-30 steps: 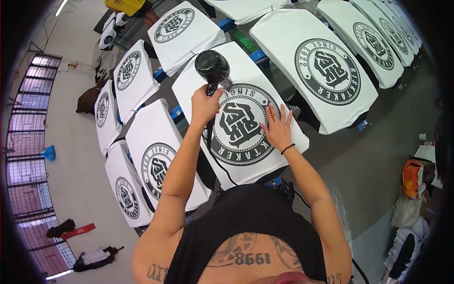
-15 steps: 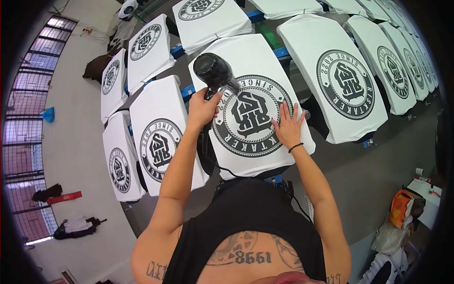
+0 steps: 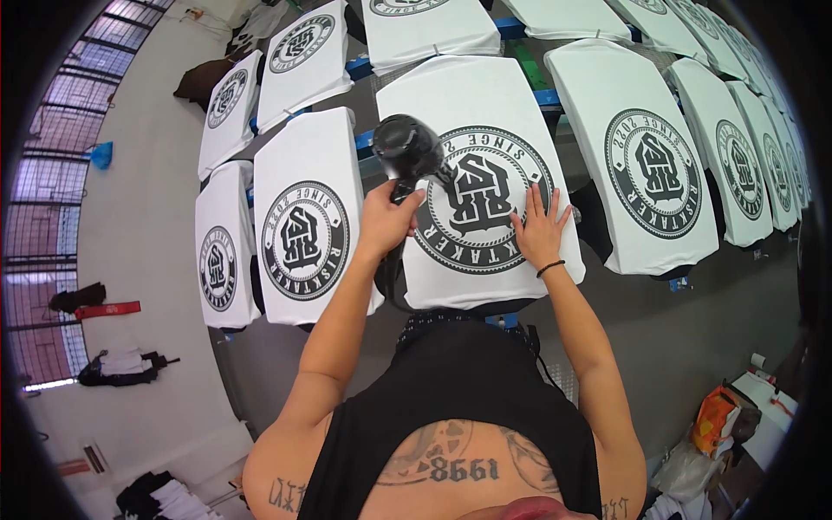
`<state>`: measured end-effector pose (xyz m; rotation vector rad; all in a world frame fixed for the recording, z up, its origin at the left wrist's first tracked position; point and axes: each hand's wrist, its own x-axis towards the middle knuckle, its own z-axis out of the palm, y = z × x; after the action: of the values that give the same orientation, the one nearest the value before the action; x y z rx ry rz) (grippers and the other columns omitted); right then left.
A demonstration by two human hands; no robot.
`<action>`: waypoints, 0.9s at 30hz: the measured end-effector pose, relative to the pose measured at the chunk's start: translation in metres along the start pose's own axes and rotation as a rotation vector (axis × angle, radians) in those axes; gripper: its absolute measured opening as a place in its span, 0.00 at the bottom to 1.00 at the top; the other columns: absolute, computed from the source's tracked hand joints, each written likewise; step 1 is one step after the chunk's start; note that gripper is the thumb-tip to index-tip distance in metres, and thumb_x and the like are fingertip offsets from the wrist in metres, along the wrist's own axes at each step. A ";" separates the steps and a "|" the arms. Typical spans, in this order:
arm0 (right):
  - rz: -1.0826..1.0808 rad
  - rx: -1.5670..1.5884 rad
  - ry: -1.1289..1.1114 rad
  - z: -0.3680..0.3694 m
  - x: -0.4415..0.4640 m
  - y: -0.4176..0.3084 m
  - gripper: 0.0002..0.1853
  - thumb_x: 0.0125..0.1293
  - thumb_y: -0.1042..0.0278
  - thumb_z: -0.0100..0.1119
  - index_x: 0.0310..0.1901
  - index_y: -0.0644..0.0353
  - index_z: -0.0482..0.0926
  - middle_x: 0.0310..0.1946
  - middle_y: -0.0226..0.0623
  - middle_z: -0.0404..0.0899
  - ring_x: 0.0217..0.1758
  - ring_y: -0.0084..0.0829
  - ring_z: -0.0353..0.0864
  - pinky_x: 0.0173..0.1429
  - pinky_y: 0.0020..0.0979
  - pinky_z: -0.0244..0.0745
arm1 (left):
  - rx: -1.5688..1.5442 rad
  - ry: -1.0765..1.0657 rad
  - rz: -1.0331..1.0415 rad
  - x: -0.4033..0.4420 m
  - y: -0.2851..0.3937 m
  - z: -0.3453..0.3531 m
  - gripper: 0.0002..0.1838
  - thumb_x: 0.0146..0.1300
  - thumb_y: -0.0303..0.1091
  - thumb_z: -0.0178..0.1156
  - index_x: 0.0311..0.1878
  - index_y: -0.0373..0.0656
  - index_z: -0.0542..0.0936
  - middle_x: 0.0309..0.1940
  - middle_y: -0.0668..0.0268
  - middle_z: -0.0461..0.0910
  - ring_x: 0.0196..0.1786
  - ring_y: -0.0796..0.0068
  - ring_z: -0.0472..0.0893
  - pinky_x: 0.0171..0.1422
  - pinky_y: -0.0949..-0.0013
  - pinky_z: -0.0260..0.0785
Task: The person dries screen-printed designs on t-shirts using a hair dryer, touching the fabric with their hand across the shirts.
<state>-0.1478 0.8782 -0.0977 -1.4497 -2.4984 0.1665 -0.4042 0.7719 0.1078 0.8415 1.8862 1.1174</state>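
Note:
My left hand is wrapped around the handle of a black hair dryer. Its nozzle points at the upper left part of a round black print on a white T-shirt in front of me. That shirt is stretched over a flat board. At the print's right edge, my right hand lies flat on the fabric with fingers spread, wearing a dark band at the wrist. The dryer's cord hangs down toward my waist.
More white shirts with the same print lie on boards to the left and right, with further rows behind. Blue brackets show between the boards. Bags and a white box are at lower right.
The camera view has turned, so the shirts appear shifted. The hair dryer has come slightly nearer to me over the print. My right hand stays flat on the shirt.

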 end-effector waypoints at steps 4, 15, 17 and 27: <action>-0.009 -0.004 0.014 0.003 -0.004 0.003 0.38 0.76 0.39 0.45 0.77 0.58 0.60 0.82 0.32 0.52 0.85 0.58 0.36 0.78 0.71 0.25 | 0.003 -0.073 0.001 -0.002 0.001 0.001 0.15 0.67 0.36 0.66 0.44 0.32 0.79 0.16 0.68 0.77 0.17 0.81 0.76 0.21 0.75 0.69; -0.003 0.008 0.004 -0.008 -0.018 0.005 0.34 0.76 0.45 0.47 0.76 0.56 0.63 0.81 0.30 0.54 0.84 0.56 0.40 0.79 0.69 0.29 | 0.037 -0.103 -0.134 -0.084 -0.001 -0.005 0.20 0.67 0.35 0.67 0.53 0.28 0.78 0.22 0.70 0.78 0.20 0.84 0.76 0.22 0.75 0.69; -0.006 0.041 0.066 -0.006 -0.019 0.008 0.32 0.76 0.47 0.47 0.74 0.57 0.66 0.80 0.31 0.56 0.83 0.55 0.43 0.79 0.68 0.30 | 0.119 -0.131 -0.166 -0.092 0.004 -0.003 0.20 0.67 0.35 0.67 0.53 0.28 0.78 0.22 0.70 0.77 0.20 0.84 0.76 0.22 0.76 0.70; 0.073 0.126 0.213 -0.012 -0.033 0.016 0.26 0.76 0.59 0.47 0.73 0.54 0.68 0.78 0.30 0.61 0.81 0.50 0.50 0.80 0.62 0.35 | 0.067 -0.272 -0.017 -0.061 0.012 0.053 0.25 0.67 0.40 0.68 0.54 0.26 0.77 0.18 0.69 0.77 0.19 0.83 0.77 0.23 0.75 0.72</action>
<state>-0.1158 0.8570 -0.0946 -1.4282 -2.2265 0.1691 -0.3274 0.7466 0.1190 0.9616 1.7084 0.8841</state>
